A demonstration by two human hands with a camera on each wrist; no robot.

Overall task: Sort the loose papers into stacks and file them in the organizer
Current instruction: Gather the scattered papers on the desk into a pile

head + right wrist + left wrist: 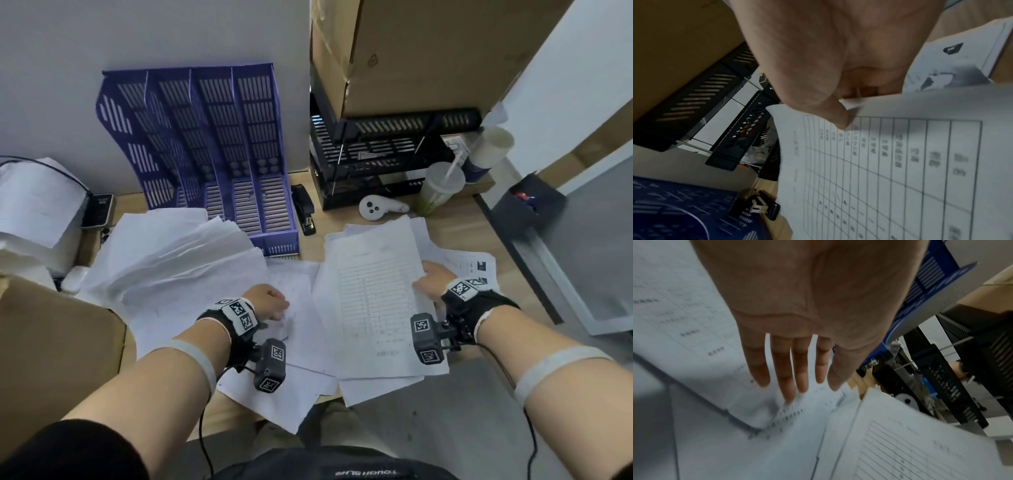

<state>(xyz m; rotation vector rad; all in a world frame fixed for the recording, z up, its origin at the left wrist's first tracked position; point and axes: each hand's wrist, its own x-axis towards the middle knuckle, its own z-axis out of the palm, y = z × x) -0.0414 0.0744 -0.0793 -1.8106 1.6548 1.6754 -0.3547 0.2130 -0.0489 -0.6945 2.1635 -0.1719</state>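
Covering the desk (455,219): loose papers (178,260) fan out, just before the purple organizer (219,144) by the wall.
Right of it: black trays (376,154) under a box (411,51).
Left hand (265,303): your fingers (786,382) stretch flat over sheets, gripping nothing.
Right hand (433,279): you pinch the form (376,301), thumb (834,113) on top, at its right edge.

The purple organizer (219,154) has open slots, hemmed by fanned papers (178,260), stapler (305,209) and black trays (376,161).
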